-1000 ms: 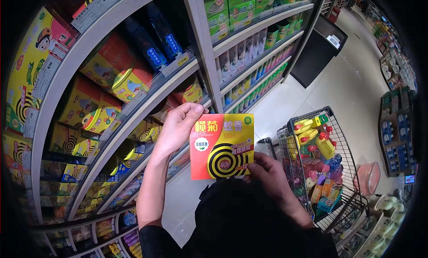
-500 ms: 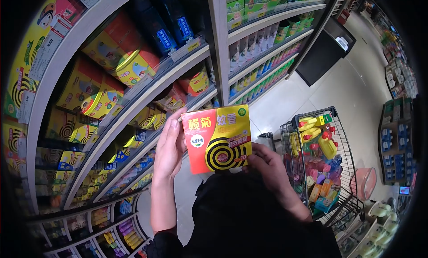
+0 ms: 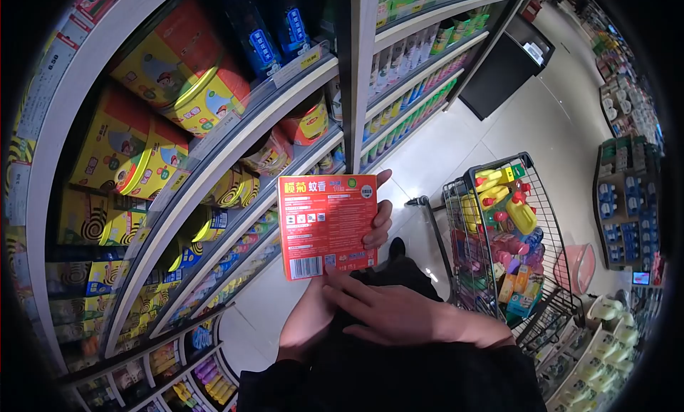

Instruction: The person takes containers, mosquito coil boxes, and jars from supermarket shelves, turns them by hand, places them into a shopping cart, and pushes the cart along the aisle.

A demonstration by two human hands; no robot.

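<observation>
Holding red box [image 3: 328, 225]: left hand [image 3: 380, 217] behind, right hand [image 3: 390, 309] at bottom.

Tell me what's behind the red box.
The left hand is behind the red box: its fingers show at the box's right edge. Its palm, and anything else behind the box, is covered and can't be seen.
</observation>
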